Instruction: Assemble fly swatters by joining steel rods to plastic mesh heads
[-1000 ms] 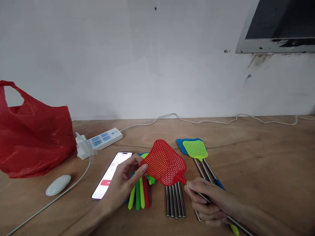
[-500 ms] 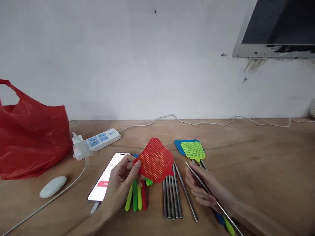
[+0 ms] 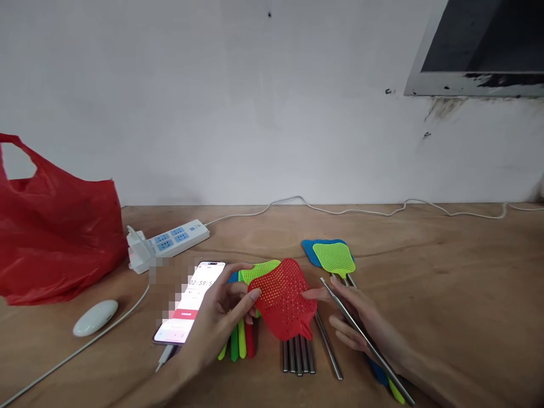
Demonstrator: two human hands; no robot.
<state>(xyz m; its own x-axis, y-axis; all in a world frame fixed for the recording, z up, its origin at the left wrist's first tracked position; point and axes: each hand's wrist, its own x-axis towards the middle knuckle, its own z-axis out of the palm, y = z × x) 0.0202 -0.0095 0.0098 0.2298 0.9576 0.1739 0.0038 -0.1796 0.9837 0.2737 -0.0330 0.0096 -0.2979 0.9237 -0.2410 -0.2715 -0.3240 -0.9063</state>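
Observation:
My left hand (image 3: 227, 309) pinches the edge of a red perforated fly swatter head (image 3: 285, 297), its short neck pointing down to the right. My right hand (image 3: 357, 317) is closed round a slim metal rod (image 3: 369, 343), its tip up and to the left. A finger of that hand touches the red head. Below the red head lie several metal rods (image 3: 298, 360) side by side, with one more rod (image 3: 329, 348) apart at their right. Coloured handles (image 3: 242, 340) and a yellow-green swatter head (image 3: 260, 269) sit partly hidden behind my left hand.
Two fly swatters, with a yellow-green head (image 3: 334, 258) and a blue head (image 3: 311, 252), lie behind my right hand. To the left are a lit phone (image 3: 191, 306), a power strip (image 3: 174, 238), a white mouse-like object (image 3: 96, 318), a cable (image 3: 85, 351) and a red plastic bag (image 3: 63, 238).
The red swatter head has moved right and down and turned, its neck now pointing lower. A finger of my right hand has stretched out to touch it. The yellow-green head behind is uncovered.

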